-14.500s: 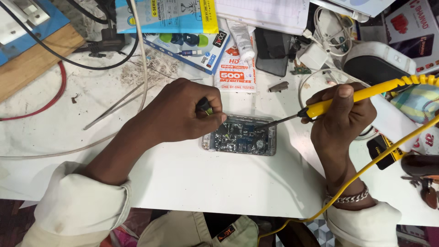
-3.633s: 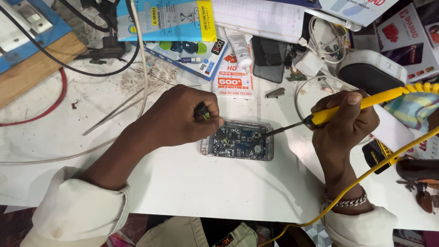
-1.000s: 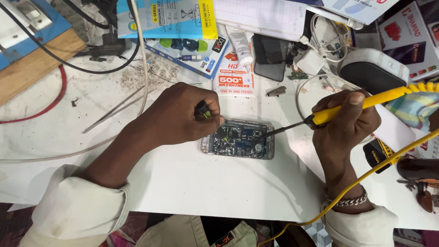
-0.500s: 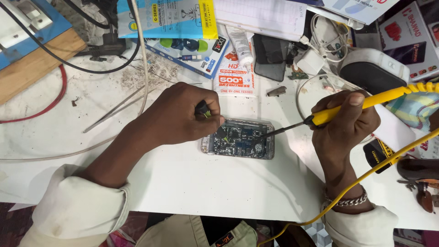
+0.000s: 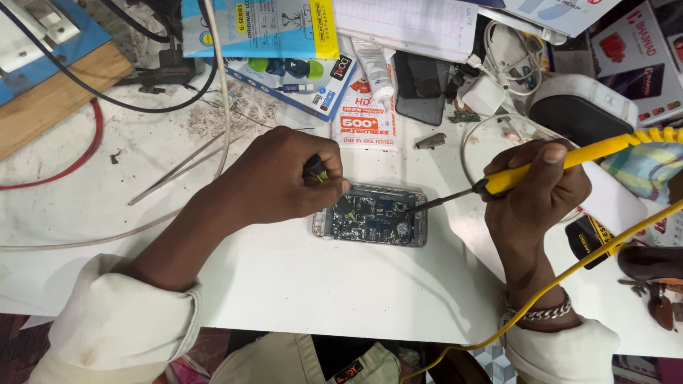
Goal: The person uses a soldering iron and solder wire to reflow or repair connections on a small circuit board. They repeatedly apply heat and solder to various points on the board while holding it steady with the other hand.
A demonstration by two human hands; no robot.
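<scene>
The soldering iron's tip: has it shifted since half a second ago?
No. The iron in the right hand keeps its tip at the right end of the opened phone.

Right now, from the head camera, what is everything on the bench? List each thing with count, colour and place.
Opened phone: one, silver frame, dark blue board, bench centre.
Soldering iron: one, yellow handle, in right hand, tip over the phone's right end.
Small tool: one, black and yellow, in left hand.
Tweezers: one, metal, left of the phone.
Glue tube: one, white, far centre.
Packets: several, blue and yellow, far side.
Red wire: one, far left.
Table: white.
Left hand: resting at the phone's left end.
Right hand: gripping the iron.
</scene>
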